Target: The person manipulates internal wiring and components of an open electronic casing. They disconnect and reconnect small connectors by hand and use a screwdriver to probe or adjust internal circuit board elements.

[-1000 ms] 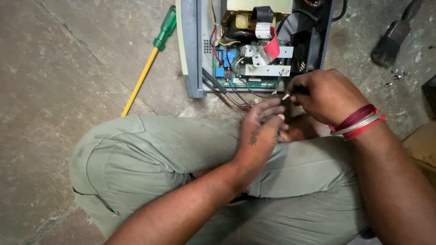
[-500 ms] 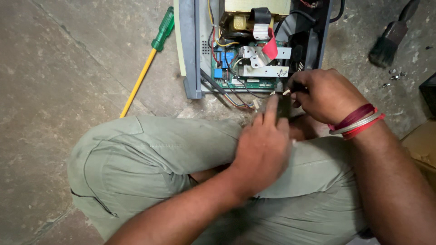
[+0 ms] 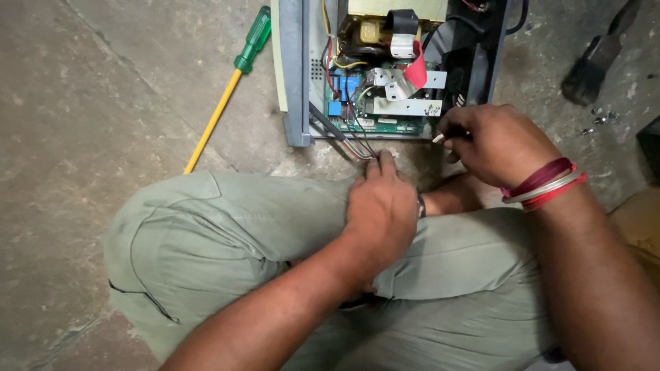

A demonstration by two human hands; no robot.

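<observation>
Both hands work at the open unit's [image 3: 385, 69] near edge on the floor. My left hand [image 3: 381, 206] pinches the loose wires [image 3: 359, 145]; my right hand [image 3: 491, 141] is closed round a small white-tipped piece [image 3: 438, 138]. Best to keep the strands taut and apart.

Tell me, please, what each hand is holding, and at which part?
The right hand pinches a small pale-tipped thing near its end. The left hand touches the wires at their lower end; a grip cannot be told.

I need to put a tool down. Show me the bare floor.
Bare concrete lies left of the screwdriver, above the bent knee. A smaller patch sits between screwdriver and open casing. It is crowded at the casing's front, around both hands, and by the screws.
</observation>
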